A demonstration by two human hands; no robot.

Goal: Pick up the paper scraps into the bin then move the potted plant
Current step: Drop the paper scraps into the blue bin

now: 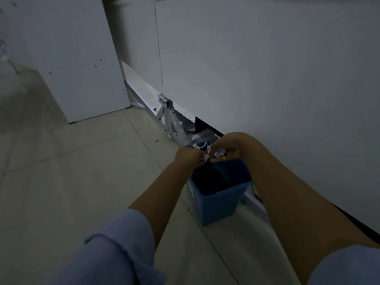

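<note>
A blue plastic bin [219, 204] stands on the tiled floor beside a white panel. Both my hands hover over its far rim. My left hand [189, 156] is closed, pinching white paper scraps [206, 157] at its fingertips. My right hand [230, 147] is closed around a crumpled bunch of white paper scraps [219, 153]. The two hands touch at the fingertips. More white scraps [200, 145] show just beyond the hands near the bin's far edge. The bin's inside looks dark. No potted plant is in view.
A large white panel [267, 79] runs along the right, held up by a white metal bracket [170, 122] at the floor. Another white board [67, 58] leans at the left back. Beige floor tiles [82, 171] spread to the left of the bin.
</note>
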